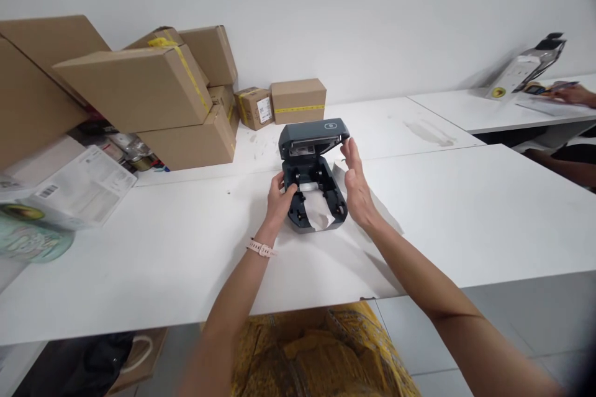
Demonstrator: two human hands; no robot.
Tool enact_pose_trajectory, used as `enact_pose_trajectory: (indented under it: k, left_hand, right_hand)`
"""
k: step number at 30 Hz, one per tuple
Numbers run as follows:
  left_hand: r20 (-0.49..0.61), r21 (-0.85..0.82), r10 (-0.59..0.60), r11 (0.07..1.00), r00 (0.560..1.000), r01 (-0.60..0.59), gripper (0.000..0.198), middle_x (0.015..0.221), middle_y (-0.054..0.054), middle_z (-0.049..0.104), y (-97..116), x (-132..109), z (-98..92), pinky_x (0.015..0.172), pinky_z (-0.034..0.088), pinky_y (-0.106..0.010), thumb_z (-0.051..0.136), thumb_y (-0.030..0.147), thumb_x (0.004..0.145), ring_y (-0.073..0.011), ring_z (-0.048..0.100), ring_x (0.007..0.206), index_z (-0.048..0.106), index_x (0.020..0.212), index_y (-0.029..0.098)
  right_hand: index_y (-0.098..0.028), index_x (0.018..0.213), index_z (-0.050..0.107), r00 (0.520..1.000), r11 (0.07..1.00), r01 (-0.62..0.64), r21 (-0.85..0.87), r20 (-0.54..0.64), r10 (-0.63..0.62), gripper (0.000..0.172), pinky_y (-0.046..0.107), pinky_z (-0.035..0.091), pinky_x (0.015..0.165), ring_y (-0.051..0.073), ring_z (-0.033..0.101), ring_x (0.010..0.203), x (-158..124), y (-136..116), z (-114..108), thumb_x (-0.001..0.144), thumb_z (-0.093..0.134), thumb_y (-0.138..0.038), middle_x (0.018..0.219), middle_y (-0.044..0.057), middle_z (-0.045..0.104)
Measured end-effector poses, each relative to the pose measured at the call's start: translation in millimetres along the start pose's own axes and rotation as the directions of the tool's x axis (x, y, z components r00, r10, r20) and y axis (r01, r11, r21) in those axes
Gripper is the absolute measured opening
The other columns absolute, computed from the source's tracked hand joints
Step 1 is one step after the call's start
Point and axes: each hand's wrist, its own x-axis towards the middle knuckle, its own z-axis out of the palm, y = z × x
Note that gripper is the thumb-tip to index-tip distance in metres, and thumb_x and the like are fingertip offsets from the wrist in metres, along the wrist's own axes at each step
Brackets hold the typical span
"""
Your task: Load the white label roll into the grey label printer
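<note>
A dark label printer (342, 218) sits on the white table with its lid (310, 131) raised. Inside it lies a strip of white paper (318, 208) that reaches the printer's front edge. My left hand (279, 200) grips the printer's left side wall, thumb over the rim and fingers along the outside. My right hand (357, 189) is upright beside the printer's right side, its fingers stretched up near the lid's right corner. It holds nothing that I can see. A white roll (339, 172) stands behind the printer's right side, partly hidden by that hand.
Cardboard boxes (135, 90) are piled at the back left, with two smaller ones (298, 99) by the wall. A white carton (88, 189) and a green container (35, 239) stand at the left. Another person's hand (570, 94) holds a pen at the far right.
</note>
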Motion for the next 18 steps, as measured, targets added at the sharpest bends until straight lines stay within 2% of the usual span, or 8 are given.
enact_pose_trajectory:
  k: [6,8,10,12,14,15,16,18]
  left_hand:
    - [0.039,0.053,-0.027,0.998,0.999,0.025,0.077,0.157,-0.019,0.057,-8,15,-5.1,0.109,0.053,-0.044,0.079,0.039,0.082,-0.0320,0.060,0.139,0.049,0.150,0.021]
    - [0.056,0.101,-0.029,0.995,0.998,0.023,0.081,0.155,-0.019,0.059,-8,18,-7.7,0.106,0.054,-0.044,0.082,0.040,0.080,-0.0322,0.064,0.133,0.049,0.152,0.022]
    - [0.061,0.140,-0.024,0.990,0.998,0.015,0.079,0.153,-0.018,0.061,-7,18,-9.6,0.104,0.055,-0.044,0.082,0.041,0.079,-0.0322,0.067,0.129,0.052,0.150,0.023]
    - [0.063,0.166,-0.023,0.986,0.998,0.013,0.075,0.151,-0.017,0.063,-4,16,-10.6,0.101,0.055,-0.044,0.081,0.041,0.080,-0.0323,0.068,0.125,0.056,0.147,0.023]
    - [0.062,0.194,-0.036,0.981,0.997,0.023,0.071,0.149,-0.015,0.065,0,14,-10.7,0.099,0.056,-0.043,0.080,0.042,0.081,-0.0325,0.070,0.122,0.058,0.146,0.023]
    - [0.056,0.213,-0.045,0.976,0.997,0.032,0.070,0.148,-0.015,0.066,2,13,-10.4,0.097,0.056,-0.043,0.079,0.042,0.081,-0.0326,0.071,0.120,0.059,0.145,0.024]
    - [0.049,0.233,-0.052,0.972,0.997,0.039,0.069,0.148,-0.014,0.067,4,12,-10.0,0.096,0.056,-0.043,0.079,0.042,0.081,-0.0325,0.072,0.118,0.059,0.145,0.025]
    - [0.031,0.264,-0.054,0.964,0.998,0.044,0.067,0.147,-0.013,0.068,7,11,-9.0,0.096,0.056,-0.043,0.078,0.040,0.081,-0.0323,0.074,0.114,0.061,0.144,0.026]
  right_hand:
    - [-0.035,0.171,0.021,0.995,0.997,0.062,-0.055,-0.070,-0.066,0.067,0.056,0.038,0.129,0.030,0.040,0.160,63,14,8,0.110,0.030,-0.063,0.176,0.008,0.034]
    - [-0.033,0.169,0.028,0.994,0.986,0.085,-0.147,-0.059,-0.095,0.066,0.055,0.043,0.125,0.032,0.046,0.155,82,20,10,0.110,0.036,-0.061,0.174,0.009,0.040]
    - [-0.026,0.162,0.044,0.989,0.942,0.125,-0.313,-0.042,-0.145,0.060,0.057,0.045,0.120,0.035,0.051,0.149,95,23,10,0.109,0.043,-0.054,0.168,0.012,0.048]
    - [-0.020,0.142,0.065,0.980,0.862,0.188,-0.472,0.029,-0.198,0.045,0.057,0.047,0.114,0.037,0.060,0.137,103,24,10,0.107,0.047,-0.041,0.153,0.016,0.063]
    - [-0.018,0.123,0.076,0.953,0.804,0.288,-0.520,0.239,-0.187,0.035,0.052,0.051,0.107,0.034,0.069,0.121,107,22,11,0.105,0.047,-0.028,0.132,0.015,0.076]
    - [-0.019,0.118,0.077,0.907,0.789,0.344,-0.509,0.397,-0.140,0.034,0.048,0.053,0.103,0.032,0.072,0.114,108,21,13,0.103,0.047,-0.022,0.123,0.013,0.080]
    - [-0.020,0.117,0.078,0.829,0.778,0.393,-0.490,0.555,-0.069,0.035,0.044,0.054,0.100,0.029,0.074,0.109,109,22,15,0.101,0.047,-0.018,0.117,0.010,0.082]
    - [-0.022,0.116,0.080,0.639,0.758,0.458,-0.464,0.764,0.082,0.037,0.041,0.054,0.095,0.028,0.076,0.103,110,25,22,0.097,0.050,-0.013,0.114,0.009,0.083]
